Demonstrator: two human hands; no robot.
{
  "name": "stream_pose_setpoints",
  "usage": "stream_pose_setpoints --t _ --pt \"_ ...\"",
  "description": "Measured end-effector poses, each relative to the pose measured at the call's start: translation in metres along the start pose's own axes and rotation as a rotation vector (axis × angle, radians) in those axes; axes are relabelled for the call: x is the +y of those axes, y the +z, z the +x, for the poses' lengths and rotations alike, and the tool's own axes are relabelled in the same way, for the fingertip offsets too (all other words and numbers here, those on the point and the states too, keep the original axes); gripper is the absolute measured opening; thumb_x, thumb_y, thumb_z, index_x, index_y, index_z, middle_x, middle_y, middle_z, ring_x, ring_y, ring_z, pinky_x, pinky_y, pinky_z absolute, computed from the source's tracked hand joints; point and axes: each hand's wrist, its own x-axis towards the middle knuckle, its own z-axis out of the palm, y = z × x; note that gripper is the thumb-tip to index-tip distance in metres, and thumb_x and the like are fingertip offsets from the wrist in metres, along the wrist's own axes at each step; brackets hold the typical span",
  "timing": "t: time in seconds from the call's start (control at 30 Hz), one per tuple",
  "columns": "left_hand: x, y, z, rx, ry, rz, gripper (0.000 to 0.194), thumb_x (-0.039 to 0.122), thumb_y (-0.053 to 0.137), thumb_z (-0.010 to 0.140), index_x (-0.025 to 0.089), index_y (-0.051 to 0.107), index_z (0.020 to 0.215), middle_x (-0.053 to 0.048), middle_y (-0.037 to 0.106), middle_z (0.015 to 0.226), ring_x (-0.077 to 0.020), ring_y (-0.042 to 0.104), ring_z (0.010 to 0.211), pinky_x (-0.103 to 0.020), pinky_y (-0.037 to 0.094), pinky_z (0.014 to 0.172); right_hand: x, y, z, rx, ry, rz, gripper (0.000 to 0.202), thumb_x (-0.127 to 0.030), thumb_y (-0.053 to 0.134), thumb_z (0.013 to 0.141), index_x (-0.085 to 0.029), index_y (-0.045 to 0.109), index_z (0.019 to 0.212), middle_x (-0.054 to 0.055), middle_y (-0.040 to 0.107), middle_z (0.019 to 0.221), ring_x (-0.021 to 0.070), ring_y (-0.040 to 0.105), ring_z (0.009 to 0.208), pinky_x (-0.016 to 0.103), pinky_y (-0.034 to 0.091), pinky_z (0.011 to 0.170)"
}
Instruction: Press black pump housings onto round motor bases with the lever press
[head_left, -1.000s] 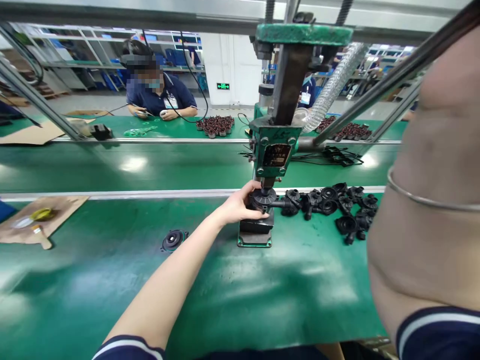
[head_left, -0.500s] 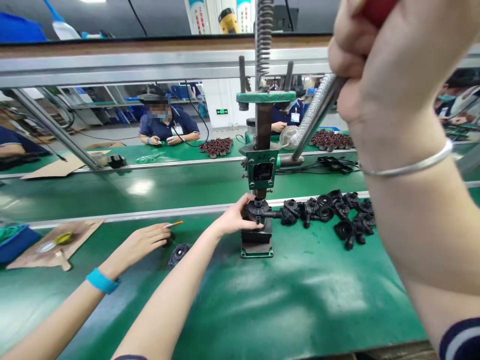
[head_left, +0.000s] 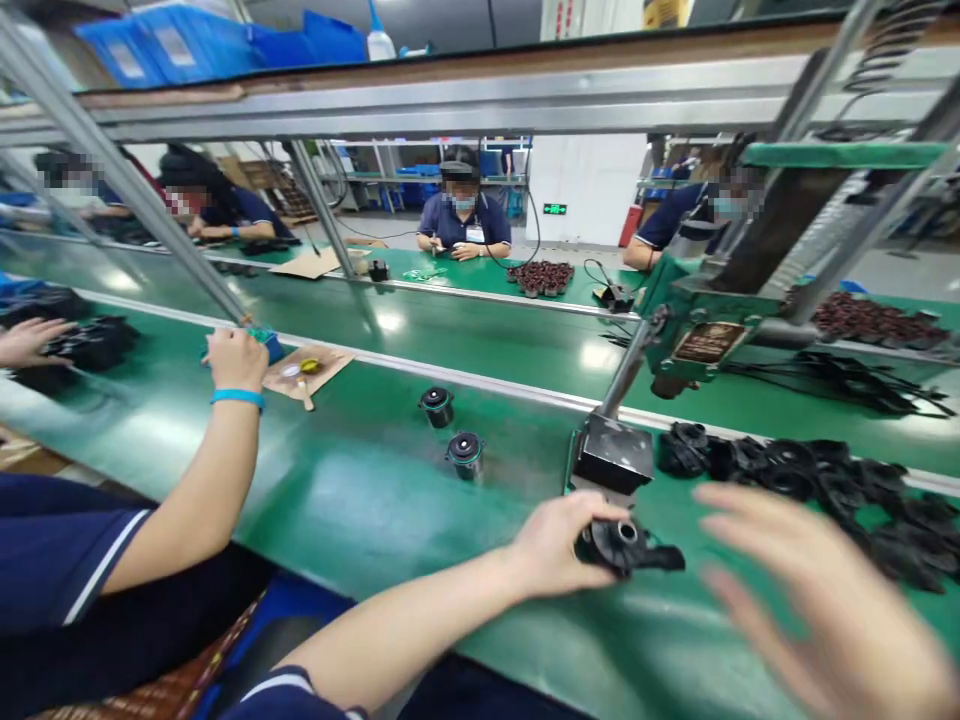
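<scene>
My left hand (head_left: 559, 545) grips a black round part (head_left: 622, 545) with a side spout, in front of the press's black base block (head_left: 615, 452). Its fingers wrap round the part's left side. To the right, my right hand (head_left: 802, 580) is blurred, its fingers apart and holding nothing. The green press head (head_left: 697, 335) stands above and behind the block, its ram end raised off it. Behind my right hand lies a pile of black parts (head_left: 795, 470). Two black cylindrical parts, a rear one (head_left: 436, 407) and a front one (head_left: 465, 455), stand upright left of the block.
A co-worker's hand (head_left: 236, 358) with a blue wristband is beside a blue bin at the left, near a cardboard piece (head_left: 322, 378) with a brush. A metal rail (head_left: 420, 370) crosses the bench. Other people sit across it.
The view has swung left. My right hand has left the press lever and opened. My left hand has brought the black part off the press block. The co-worker's hand has moved to the blue bin.
</scene>
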Motion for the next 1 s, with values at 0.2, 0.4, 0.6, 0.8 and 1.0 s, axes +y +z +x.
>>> stream_pose_setpoints --t 0.2,0.4,0.6,0.8,1.0 --pt "-0.024 0.069 -0.054 -0.026 -0.262 0.046 0.093 0.042 0.076 0.068 0.023 0.025 0.143 -0.017 0.058 0.127 -0.0355 0.063 0.112 -0.05 0.054 0.095 -0.047 0.085 -0.076 -0.007 -0.018 -0.038 0.043 -0.042 0.05 0.088 -0.013 0.051 0.12 0.01 0.054 0.125 0.0165 0.052 0.116 0.031 0.046 0.094" --pt "-0.015 0.019 -0.044 -0.092 0.183 0.225 0.112 0.04 0.08 0.068 0.026 0.003 0.147 -0.024 0.034 0.147 -0.0393 0.027 0.143 -0.06 0.033 0.112 -0.02 0.081 -0.101 -0.002 0.03 -0.116 0.037 -0.04 0.052 0.086 -0.02 0.055 0.117 0.007 0.056 0.121 0.0173 0.054 0.106 0.032 0.043 0.091" --pt "-0.021 -0.131 -0.038 0.145 -0.137 0.695 0.083 0.038 0.074 0.075 0.02 0.027 0.14 -0.02 0.039 0.145 -0.0368 0.024 0.145 -0.06 0.025 0.115 0.075 0.035 -0.155 -0.017 0.137 -0.393 0.042 -0.045 0.052 0.085 -0.02 0.061 0.117 0.01 0.058 0.112 0.0197 0.056 0.102 0.034 0.044 0.09" --pt "-0.051 -0.158 -0.041 0.035 -0.484 0.632 0.058 0.057 0.057 0.08 0.041 0.035 0.132 0.003 0.054 0.134 -0.0297 0.06 0.116 -0.05 0.049 0.102 0.162 -0.037 -0.218 -0.068 0.354 -0.698 0.039 -0.045 0.053 0.085 -0.017 0.068 0.108 0.008 0.06 0.108 0.0127 0.054 0.103 0.024 0.041 0.092" --pt "-0.047 -0.097 -0.031 -0.022 -0.447 0.412 0.063 0.058 0.066 0.072 0.059 0.034 0.126 0.012 0.056 0.123 -0.0287 0.062 0.112 -0.049 0.051 0.101 0.244 -0.09 -0.243 -0.051 0.526 -0.931 0.044 -0.05 0.055 0.082 -0.015 0.073 0.101 0.009 0.065 0.095 0.0098 0.05 0.087 0.022 0.031 0.076"
